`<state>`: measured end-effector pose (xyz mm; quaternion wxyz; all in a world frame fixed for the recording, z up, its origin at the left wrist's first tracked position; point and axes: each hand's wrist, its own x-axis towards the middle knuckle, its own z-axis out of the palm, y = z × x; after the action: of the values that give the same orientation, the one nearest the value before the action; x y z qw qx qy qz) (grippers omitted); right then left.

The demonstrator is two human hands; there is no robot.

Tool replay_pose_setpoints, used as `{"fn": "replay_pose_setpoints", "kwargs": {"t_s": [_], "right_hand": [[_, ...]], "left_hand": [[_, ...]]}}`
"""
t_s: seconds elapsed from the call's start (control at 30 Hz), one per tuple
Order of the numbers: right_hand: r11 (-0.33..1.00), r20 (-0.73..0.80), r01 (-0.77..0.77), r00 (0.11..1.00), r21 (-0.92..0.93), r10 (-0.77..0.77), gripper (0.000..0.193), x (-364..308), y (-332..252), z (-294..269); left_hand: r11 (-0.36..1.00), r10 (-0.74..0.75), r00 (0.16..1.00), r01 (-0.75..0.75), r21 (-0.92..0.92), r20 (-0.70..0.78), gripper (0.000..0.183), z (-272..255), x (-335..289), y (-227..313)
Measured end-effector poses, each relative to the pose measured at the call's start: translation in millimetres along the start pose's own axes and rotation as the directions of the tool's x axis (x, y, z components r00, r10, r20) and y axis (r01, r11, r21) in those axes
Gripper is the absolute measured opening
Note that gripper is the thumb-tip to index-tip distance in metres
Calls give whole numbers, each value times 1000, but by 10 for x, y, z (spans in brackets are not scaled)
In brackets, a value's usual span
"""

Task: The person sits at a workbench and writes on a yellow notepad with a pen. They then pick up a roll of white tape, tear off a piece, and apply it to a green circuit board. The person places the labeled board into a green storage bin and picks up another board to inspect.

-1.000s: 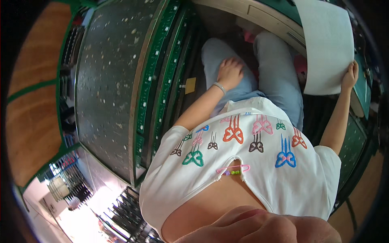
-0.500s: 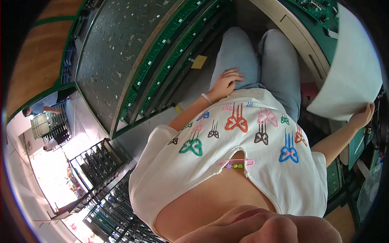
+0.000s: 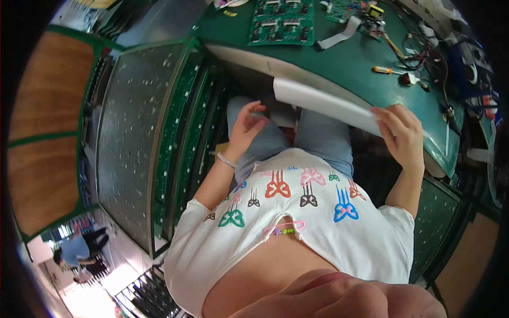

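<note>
- Some fingertips of the right hand (image 3: 402,130) blur, pinching the white sheet (image 3: 324,103) by its end.
- Left of them, the sheet hides part of the jeans (image 3: 326,139).
- Beyond those fingers, a screwdriver (image 3: 382,69) lies on the green tabletop (image 3: 344,64).
- The sheet looks slim, nearly edge-on.
- The left hand's (image 3: 247,129) fingers curl loosely, holding nothing.

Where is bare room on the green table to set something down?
Bare tabletop lies between the paper, the ribbon cable and the screwdriver; another patch lies left of the large circuit board. Wires crowd the right side.
</note>
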<state>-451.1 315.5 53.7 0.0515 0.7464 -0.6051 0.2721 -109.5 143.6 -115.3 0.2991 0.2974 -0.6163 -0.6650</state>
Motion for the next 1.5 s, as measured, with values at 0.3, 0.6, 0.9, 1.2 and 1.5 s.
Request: {"fn": "replay_pose_setpoints", "kwargs": {"t_s": [0.3,0.6,0.9,1.2,1.5], "right_hand": [[802,338,-167,940,573,-46,21,94,27,314],[864,131,-242,970,441,205,41,1296,662,1009],[990,102,132,987,-49,-126,37,1753,779,1498],[982,204,-26,979,186,-13,30,2133,851,934],[626,313,-363,930,690,194,39,1871,1041,242]], "left_hand": [[964,179,984,-174,200,-8,28,-91,533,-69],[987,-65,993,50,-154,-95,25,-392,-126,-244],[924,-233,920,311,223,-315,22,-672,-522,-459],[995,-80,920,98,28,-384,33,-747,-545,-110],[978,-73,830,-50,-204,-553,38,-987,-803,-81]]}}
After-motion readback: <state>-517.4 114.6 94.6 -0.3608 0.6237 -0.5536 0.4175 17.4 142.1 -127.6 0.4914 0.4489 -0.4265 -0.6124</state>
